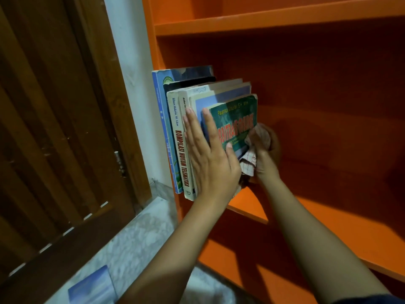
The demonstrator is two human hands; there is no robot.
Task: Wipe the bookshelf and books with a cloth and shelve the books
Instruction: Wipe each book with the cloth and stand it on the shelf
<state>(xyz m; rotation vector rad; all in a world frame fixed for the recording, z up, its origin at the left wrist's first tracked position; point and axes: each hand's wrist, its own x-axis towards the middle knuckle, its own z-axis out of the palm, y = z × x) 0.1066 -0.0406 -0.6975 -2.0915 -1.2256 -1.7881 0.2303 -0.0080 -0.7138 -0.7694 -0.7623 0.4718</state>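
Note:
Several books stand upright at the left end of an orange bookshelf (pixel 328 229), among them a white one (pixel 180 150) with red spine lettering and a green-covered book (pixel 236 119) at the right of the row. My left hand (pixel 210 159) lies flat against the spines and the front edge of the green book, fingers spread. My right hand (pixel 266 159) is closed around a crumpled pale checked cloth (pixel 254 150) and presses it on the green book's cover. Part of that hand is in shadow inside the shelf.
A dark wooden door (pixel 54 128) stands to the left beside a white wall strip (pixel 131 62). Below is a marbled floor (pixel 131 242) with a blue book (pixel 92 288) lying on it. The shelf compartment right of the books holds nothing; another orange board (pixel 263 25) runs above.

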